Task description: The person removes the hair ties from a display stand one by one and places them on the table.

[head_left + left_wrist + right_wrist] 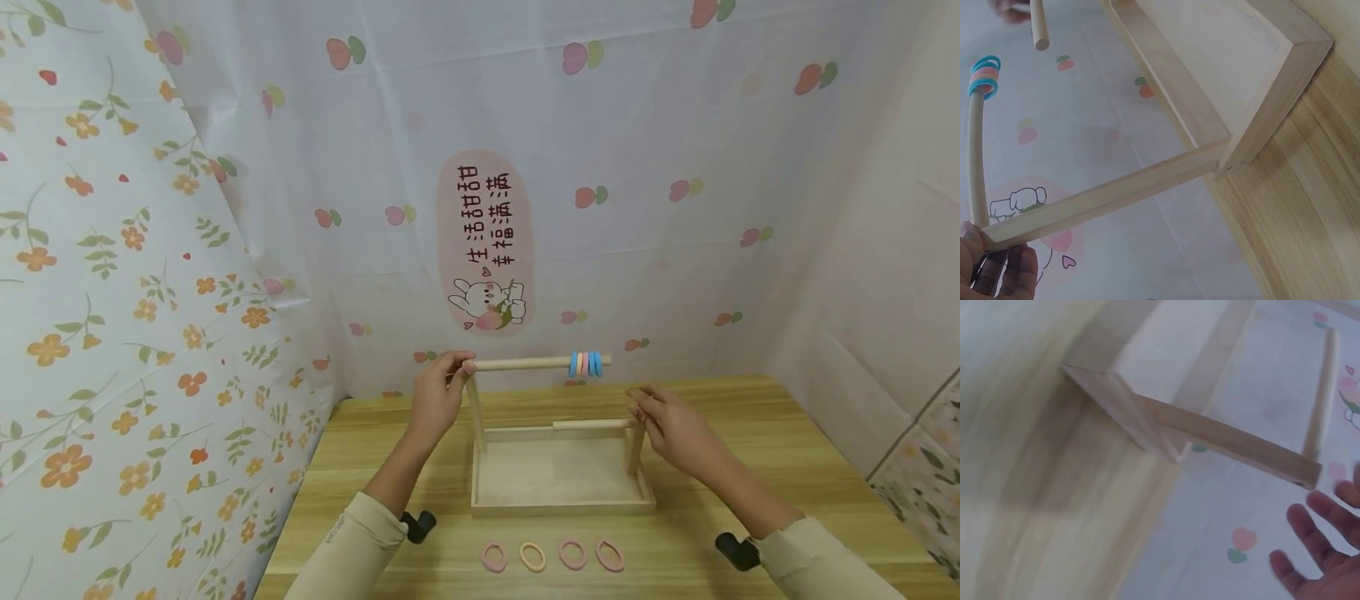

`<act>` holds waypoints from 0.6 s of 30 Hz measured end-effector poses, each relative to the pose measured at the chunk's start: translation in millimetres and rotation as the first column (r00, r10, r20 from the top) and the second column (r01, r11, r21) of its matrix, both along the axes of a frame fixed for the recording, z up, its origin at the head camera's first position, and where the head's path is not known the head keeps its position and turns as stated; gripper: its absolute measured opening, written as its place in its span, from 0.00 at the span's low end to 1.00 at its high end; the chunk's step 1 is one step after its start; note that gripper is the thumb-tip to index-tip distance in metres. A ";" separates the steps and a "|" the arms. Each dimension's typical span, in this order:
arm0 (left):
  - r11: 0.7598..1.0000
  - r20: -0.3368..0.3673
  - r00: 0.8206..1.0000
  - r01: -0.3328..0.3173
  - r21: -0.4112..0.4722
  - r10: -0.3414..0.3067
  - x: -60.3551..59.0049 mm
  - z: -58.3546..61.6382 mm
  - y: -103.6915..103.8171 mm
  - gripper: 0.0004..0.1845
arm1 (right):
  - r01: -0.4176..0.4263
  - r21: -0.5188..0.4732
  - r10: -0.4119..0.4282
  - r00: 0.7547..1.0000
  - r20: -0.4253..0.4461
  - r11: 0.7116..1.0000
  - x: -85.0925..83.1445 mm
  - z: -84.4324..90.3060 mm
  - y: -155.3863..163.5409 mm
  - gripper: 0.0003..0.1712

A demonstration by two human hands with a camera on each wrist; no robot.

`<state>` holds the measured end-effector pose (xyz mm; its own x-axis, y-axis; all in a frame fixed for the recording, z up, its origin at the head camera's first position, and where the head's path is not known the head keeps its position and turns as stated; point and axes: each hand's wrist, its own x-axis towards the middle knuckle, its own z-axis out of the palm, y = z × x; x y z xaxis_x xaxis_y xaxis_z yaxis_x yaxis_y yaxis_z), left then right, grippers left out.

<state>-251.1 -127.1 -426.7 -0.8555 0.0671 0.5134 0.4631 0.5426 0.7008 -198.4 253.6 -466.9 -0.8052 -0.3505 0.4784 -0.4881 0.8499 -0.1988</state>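
A wooden stand has a tray base (562, 498) and two upright posts. My left hand (459, 365) pinches the left end of a long dowel (525, 363) at the top of the left post (476, 412). The wrist view shows its fingers (1007, 270) at that joint. Blue, pink and orange rings (586, 364) sit near the dowel's right end, which hangs free in the air. My right hand (651, 407) is open, fingers straight, beside the top of the right post (636, 450) and a short lower dowel (592, 424). In the blurred right wrist view its fingers (1319, 547) are apart from the post (1229, 440).
Several loose hair ties (551, 555), pink and orange, lie in a row near the table's front edge. The wooden table (750, 433) is enclosed by patterned cloth walls behind and to the left. Tiled wall stands at the right.
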 end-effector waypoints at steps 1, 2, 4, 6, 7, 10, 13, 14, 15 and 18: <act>1.000 0.000 1.000 0.000 0.003 0.000 -0.1 0.0 -0.1 0.14 | -0.011 -0.013 0.011 1.000 -0.005 1.000 -2.5 3.9 -1.1 0.22; 1.000 -0.002 1.000 0.000 0.004 0.000 -0.2 -0.3 -0.1 0.14 | -0.024 -0.028 0.023 1.000 -0.017 0.999 -5.1 7.7 -2.5 0.24; 1.000 -0.004 1.000 0.001 0.010 -0.001 -0.6 -1.1 -0.2 0.14 | -0.050 -0.055 0.047 0.997 -0.053 0.997 -10.0 13.8 -4.8 0.26; 1.000 -0.003 1.000 -0.001 0.014 0.001 -1.0 -2.3 -0.5 0.14 | -0.074 -0.069 0.068 0.995 -0.078 0.995 -14.9 18.2 -7.0 0.28; 1.000 -0.007 1.000 0.000 0.015 0.001 -1.0 -2.8 -0.7 0.14 | -0.089 -0.078 0.082 0.993 -0.086 0.993 -16.8 19.9 -7.9 0.29; 1.000 -0.011 1.000 -0.004 0.017 0.004 -1.0 -3.8 -0.9 0.14 | -0.103 -0.099 0.097 0.993 -0.065 0.990 -21.1 24.1 -10.9 0.33; 1.000 -0.024 1.000 -0.005 0.016 0.005 -0.9 -4.2 -0.7 0.14 | -0.090 -0.107 0.088 0.996 -0.025 0.990 -24.1 27.4 -14.5 0.34; 1.000 -0.028 1.000 -0.007 0.013 0.007 -1.2 -4.5 -0.5 0.14 | -0.084 -0.108 0.082 0.996 -0.019 0.991 -25.2 28.3 -15.8 0.35; 1.000 -0.029 1.000 -0.008 0.012 0.008 -1.3 -4.6 -0.3 0.14 | -0.079 -0.110 0.078 0.997 -0.012 0.991 -26.3 29.4 -17.0 0.35; 1.000 -0.036 0.999 -0.010 0.007 0.010 -1.7 -5.1 0.2 0.15 | -0.067 -0.117 0.067 0.998 0.003 0.991 -28.9 31.8 -20.3 0.34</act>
<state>-252.8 -126.9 -431.8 -0.8372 0.0548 0.5442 0.4825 0.5426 0.6876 -227.3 233.3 -435.2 -0.7850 -0.3459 0.5139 -0.5415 0.7861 -0.2980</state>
